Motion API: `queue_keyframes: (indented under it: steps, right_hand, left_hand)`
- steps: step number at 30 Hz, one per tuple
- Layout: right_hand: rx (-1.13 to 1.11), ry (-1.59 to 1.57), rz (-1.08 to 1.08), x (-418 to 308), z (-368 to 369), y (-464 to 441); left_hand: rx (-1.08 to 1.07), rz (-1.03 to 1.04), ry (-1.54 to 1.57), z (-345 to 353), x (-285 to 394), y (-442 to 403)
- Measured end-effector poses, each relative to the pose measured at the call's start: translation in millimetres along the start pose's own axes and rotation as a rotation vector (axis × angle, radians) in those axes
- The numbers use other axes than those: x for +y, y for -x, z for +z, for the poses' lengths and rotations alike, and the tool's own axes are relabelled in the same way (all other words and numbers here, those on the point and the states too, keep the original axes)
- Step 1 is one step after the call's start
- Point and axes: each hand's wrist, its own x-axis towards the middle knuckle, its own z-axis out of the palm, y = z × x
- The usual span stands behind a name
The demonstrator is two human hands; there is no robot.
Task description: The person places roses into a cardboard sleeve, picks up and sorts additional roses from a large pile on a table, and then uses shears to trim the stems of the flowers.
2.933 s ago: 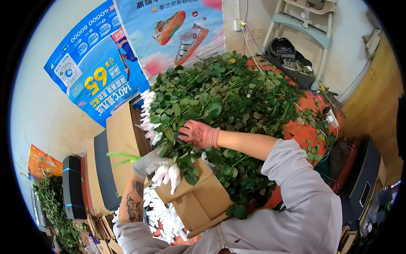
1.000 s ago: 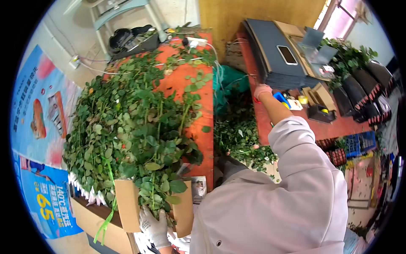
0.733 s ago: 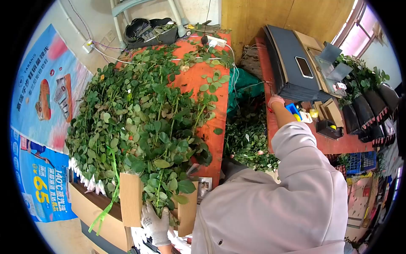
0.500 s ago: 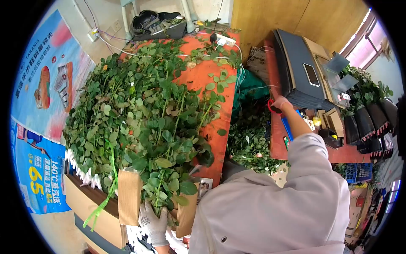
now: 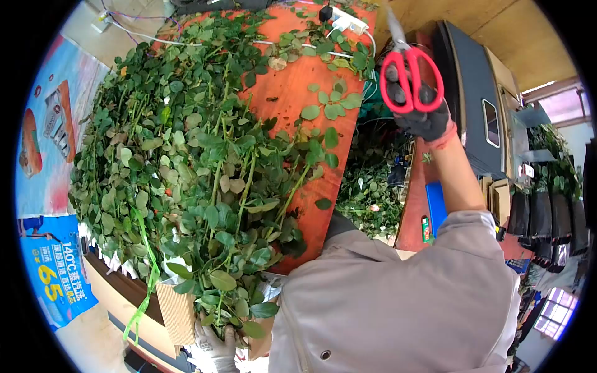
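Observation:
My right hand (image 5: 430, 122), in a glove with a dark palm, is raised over the gap between the tables. It is closed on red-handled scissors (image 5: 411, 79), whose blades point up and away. My left hand (image 5: 214, 348), in a whitish glove, is low in front, its fingers closed around the lower part of a bunch of leafy rose stems (image 5: 227, 283). Leaves hide some of those fingertips. Corrugated cardboard (image 5: 176, 312) stands beside this bunch. A large heap of leafy stems (image 5: 155, 143) spreads behind it, with a green ribbon (image 5: 147, 267) hanging over the front.
The orange tabletop (image 5: 280, 93) carries loose leaves and a white power strip (image 5: 349, 20) with cables. To the right are dark sheets (image 5: 469, 93) with a phone (image 5: 490, 123), and dark-wrapped bunches (image 5: 540, 214). More foliage (image 5: 376, 205) lies between the tables.
My right hand has lifted the scissors from the right table's edge, up and toward me. My left hand stays at the bunch. The view has shifted.

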Motion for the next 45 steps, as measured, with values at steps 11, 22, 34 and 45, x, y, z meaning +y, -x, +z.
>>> queue_keyframes:
  steps: [11,22,34,45]
  right_hand:
    - [0.153,0.330,0.112,4,-33,-116]
    - [-0.172,0.791,1.256,76,-77,-224]
    - [-0.227,0.934,1.273,74,-47,-283]
    - [-0.176,1.004,1.238,97,-55,-286]
  left_hand:
    - [0.023,-0.075,-0.016,13,-7,6]
    - [-0.002,-0.076,-0.027,6,0,0]
    - [0.010,-0.129,-0.025,0,5,-4]
    - [0.093,-0.070,-0.023,3,1,-3]
